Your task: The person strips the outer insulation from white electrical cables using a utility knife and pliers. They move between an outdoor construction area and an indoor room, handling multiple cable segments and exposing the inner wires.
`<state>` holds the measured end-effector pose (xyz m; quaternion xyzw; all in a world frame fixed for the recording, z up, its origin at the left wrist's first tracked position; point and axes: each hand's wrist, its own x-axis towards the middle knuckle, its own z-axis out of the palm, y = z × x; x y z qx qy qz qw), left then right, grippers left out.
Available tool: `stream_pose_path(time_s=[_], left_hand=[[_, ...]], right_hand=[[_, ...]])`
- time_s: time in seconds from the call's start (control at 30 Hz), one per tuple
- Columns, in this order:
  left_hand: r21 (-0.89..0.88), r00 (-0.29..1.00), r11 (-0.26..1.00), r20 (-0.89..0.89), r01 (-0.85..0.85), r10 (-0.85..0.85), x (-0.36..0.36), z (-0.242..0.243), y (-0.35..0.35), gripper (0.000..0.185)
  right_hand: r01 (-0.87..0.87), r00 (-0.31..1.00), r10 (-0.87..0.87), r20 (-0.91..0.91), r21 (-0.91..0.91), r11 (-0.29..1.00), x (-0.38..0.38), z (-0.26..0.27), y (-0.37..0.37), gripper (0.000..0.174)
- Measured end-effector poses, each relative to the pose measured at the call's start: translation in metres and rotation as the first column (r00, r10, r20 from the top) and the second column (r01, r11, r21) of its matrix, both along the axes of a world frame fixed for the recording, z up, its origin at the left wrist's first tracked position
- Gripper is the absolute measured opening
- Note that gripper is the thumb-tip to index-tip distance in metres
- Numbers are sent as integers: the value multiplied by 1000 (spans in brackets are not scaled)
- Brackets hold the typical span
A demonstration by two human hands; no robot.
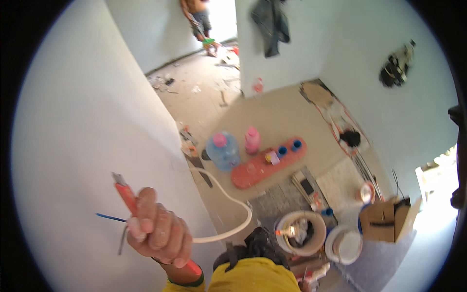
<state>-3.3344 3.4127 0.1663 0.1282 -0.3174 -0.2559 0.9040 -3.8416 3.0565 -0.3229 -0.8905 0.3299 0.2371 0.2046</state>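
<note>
My left hand [160,228] is raised before the white wall at the lower left, closed around a red-handled tool [127,197] with a grey metal tip. A blue wire [111,217] and a dark wire [123,241] stick out beside the fingers. A cream flexible tube [245,222] curves from near the wall to the back of this hand. At the bottom edge, what seems to be my right hand [305,286] is barely visible near a thin tool; its grip is unclear.
A blue water jug [223,152], a pink bottle [252,140] and a red board [244,176] with blue cups are on the floor. Buckets [321,233] and a cardboard box [383,221] stand at lower right. A person [200,18] stands in the far doorway. Debris litters the floor.
</note>
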Motion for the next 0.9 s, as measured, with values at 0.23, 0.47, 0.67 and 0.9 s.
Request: stream_pose_path(time_s=[0.23,0.47,0.67,0.9], left_hand=[[95,995,990,12,-103,102,106,-12,35,20],[160,963,968,-155,-196,220,206,-42,57,19],[122,938,964,-230,-237,260,259,-37,87,19],[301,874,863,-147,-406,462,347,23,108,19]], right_hand=[[-276,921,286,-266,75,958,147,139,-79,37],[-556,813,551,-185,34,831,427,303,-78,28],[-400,879,237,413,372,837,666,332,4,26],[-376,860,-217,461,861,343,837,260,83,34]])
